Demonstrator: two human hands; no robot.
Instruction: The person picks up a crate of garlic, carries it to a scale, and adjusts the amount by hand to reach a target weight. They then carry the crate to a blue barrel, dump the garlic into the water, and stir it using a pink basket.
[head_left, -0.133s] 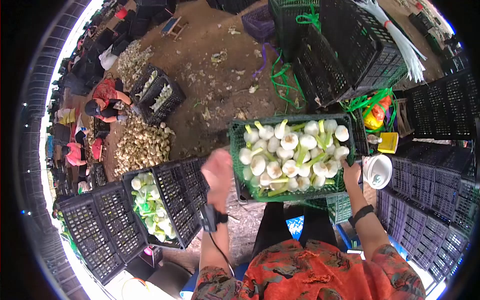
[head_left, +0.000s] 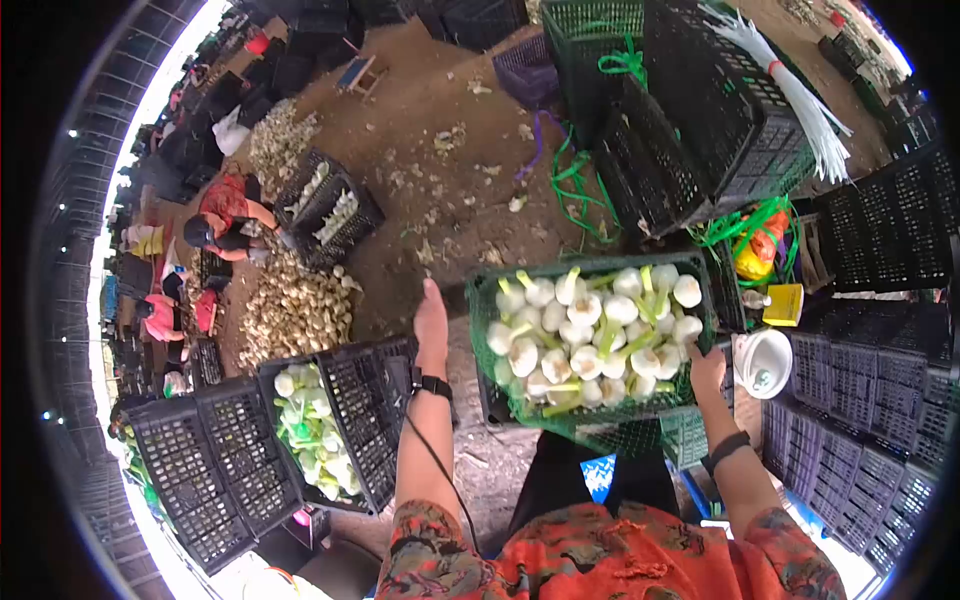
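Observation:
A dark crate lined with green netting [head_left: 483, 345] stands before me, filled with white garlic bulbs [head_left: 583, 332] on short green stems. At the crate's right side, my right hand [head_left: 707, 370] is closed on the rim, its fingertips partly hidden by the edge. My left hand [head_left: 431, 325] is held edge-on in the air left of the crate, fingers stretched out and nothing in it. A gap separates it from the netting.
Left of me, a black crate [head_left: 385, 385] stands beside more garlic [head_left: 315, 430]. A crouching person [head_left: 225, 210] is near a garlic pile [head_left: 295, 310]. At right are a white bucket [head_left: 765, 360], a yellow box [head_left: 783, 304] and stacked crates [head_left: 835, 400]. Green straps [head_left: 575, 185] lie on the ground.
My left hand has turned from a blurred, broad view to a straight, edge-on pose. The whole scene has shifted slightly down as my head moved. My right hand stays on the crate.

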